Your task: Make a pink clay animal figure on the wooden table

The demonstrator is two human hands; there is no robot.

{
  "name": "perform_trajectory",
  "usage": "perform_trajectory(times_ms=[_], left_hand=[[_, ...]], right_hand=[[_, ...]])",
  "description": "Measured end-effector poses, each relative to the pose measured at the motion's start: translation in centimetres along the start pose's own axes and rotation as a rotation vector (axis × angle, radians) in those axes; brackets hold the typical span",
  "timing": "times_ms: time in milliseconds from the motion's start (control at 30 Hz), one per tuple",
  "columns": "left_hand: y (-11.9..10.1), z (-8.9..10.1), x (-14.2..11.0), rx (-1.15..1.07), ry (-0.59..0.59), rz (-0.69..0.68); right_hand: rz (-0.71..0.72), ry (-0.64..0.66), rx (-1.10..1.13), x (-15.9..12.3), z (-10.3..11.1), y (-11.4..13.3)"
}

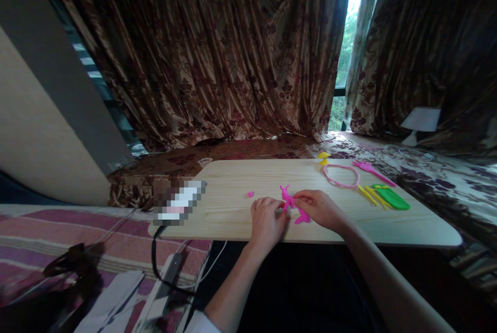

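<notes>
A small bright pink figure (288, 198), seemingly of modelling clay, lies near the front of the wooden table with thin prongs at its top. My left hand (268, 219) is closed at its left side, thumb and fingertips on a limb. From the right, my right hand (317, 208) pinches the other side of the figure. Just below, a thicker pink piece (302, 217) rests on the tabletop; whether it joins the figure I cannot tell. A tiny pink lump (250, 194) sits beyond my left hand.
The light wooden table (229, 175) bears a pink braided ring (325, 177), a yellow piece (323, 157), a pink hand-shaped stick (373, 171), yellow sticks (368, 196) and a green slab (392, 198). A blurred-out device (180, 202) with a black cable lies left. A lamp (421, 120) stands behind.
</notes>
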State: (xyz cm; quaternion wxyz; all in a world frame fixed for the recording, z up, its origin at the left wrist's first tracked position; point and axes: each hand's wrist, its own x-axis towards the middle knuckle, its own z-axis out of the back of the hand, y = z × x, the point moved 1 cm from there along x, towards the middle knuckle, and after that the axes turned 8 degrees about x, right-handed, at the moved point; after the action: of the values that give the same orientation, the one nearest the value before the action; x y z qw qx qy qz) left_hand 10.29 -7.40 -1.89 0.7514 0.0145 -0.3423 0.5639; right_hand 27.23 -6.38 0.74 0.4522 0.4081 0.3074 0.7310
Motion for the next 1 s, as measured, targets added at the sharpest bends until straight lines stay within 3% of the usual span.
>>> perform_trajectory(times_ms=[400, 700, 1000], left_hand=[[0.5, 0.6, -1.5, -0.164, -0.075, 0.029], [-1.4, 1.6, -1.6, -0.270, -0.179, -0.003], [-0.5, 1.8, -1.6, -0.189, -0.159, -0.021]], right_hand=[[-0.004, 0.004, 0.167, -0.7, 1.2, 2.2], [-0.051, 0.053, 0.272, -1.6, 1.2, 3.2], [0.025, 0.057, 0.138, -1.5, 1.2, 2.8]])
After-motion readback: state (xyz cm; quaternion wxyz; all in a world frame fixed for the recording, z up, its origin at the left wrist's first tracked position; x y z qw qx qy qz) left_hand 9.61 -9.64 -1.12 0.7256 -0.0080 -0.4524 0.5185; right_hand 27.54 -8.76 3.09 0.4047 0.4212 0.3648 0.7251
